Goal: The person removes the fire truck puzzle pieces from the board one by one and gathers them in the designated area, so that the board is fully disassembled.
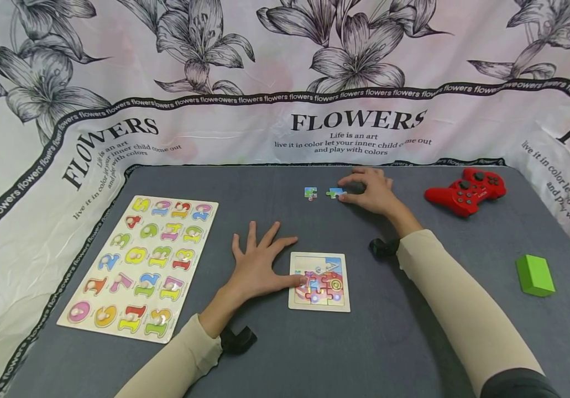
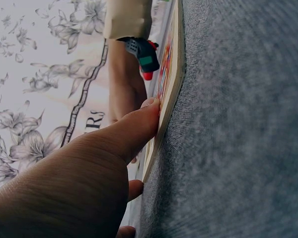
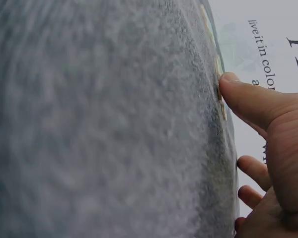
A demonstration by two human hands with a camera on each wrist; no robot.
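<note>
A small square wooden jigsaw puzzle (image 1: 318,308) lies on the grey table, with a pink, blue and yellow picture inside its pale frame. My left hand (image 1: 255,269) is spread beside it, fingers straight, and its thumb (image 2: 136,124) presses on the puzzle's left part. Farther back, my right hand (image 1: 375,190) pinches a blue and green puzzle piece (image 1: 334,193) low at the tabletop, between thumb and index finger. Just left of that piece lies a second puzzle piece (image 1: 310,192), apart from both hands. In the right wrist view the thumb (image 3: 248,96) touches a thin piece edge.
A large number board (image 1: 132,232) with colourful knobbed numerals lies on the left. At the back right sits a red game controller (image 1: 465,192), and a green block (image 1: 535,275) stands nearer on the right. A flower-printed cloth (image 1: 245,130) rises behind the table.
</note>
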